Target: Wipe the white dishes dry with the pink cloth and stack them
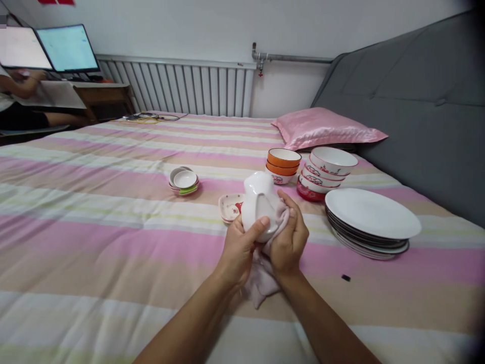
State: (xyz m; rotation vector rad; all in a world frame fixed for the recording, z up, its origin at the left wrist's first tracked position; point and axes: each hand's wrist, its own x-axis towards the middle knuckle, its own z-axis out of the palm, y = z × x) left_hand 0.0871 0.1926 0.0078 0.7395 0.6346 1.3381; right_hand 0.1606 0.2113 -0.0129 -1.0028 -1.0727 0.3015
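Observation:
My left hand (238, 248) grips a white ceramic jug (258, 202) by its lower side, thumb across the front. Pressed against the jug's right side is a pale pink cloth (261, 275), held there by my right hand (290, 237) with its fingers closed; the cloth hangs down between my wrists. Both hands are raised over a striped bedsheet (94, 217). Just behind the jug lies a small patterned dish (229, 206).
A stack of white plates (371, 220) lies at the right, with stacked red-patterned bowls (326, 172) and orange bowls (283, 164) behind. Small saucers (184, 181) sit at centre left. A pink pillow (326, 127) rests by the grey headboard (417, 101). Another person's arm (22, 86) is at a desk with monitors (66, 48), far left.

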